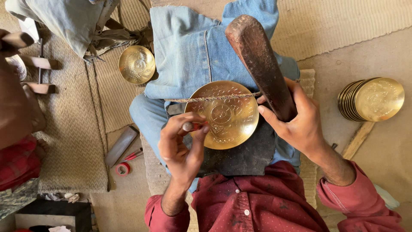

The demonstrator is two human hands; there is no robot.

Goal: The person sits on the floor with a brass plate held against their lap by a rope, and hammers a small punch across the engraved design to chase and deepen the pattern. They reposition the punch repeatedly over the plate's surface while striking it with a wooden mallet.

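The engraved brass plate (pixel 227 115) lay on a dark pad (pixel 244 154) on the person's lap, with a twisted cord (pixel 206 99) stretched across its upper part. At the plate's lower left rim, the left hand (pixel 182 146) pinched a small metal punch (pixel 190 126) between closed fingers. Just right of the plate, the right hand (pixel 296 122) gripped a dark wooden mallet (pixel 259 60). Farther right of the plate stood a stack of brass plates (pixel 371 99); up-left lay a single brass dish (pixel 136 64).

Woven straw mat (pixel 73 141) on bare earthen floor (pixel 382 146), soft daylight, wooden frame (pixel 38 64) at left
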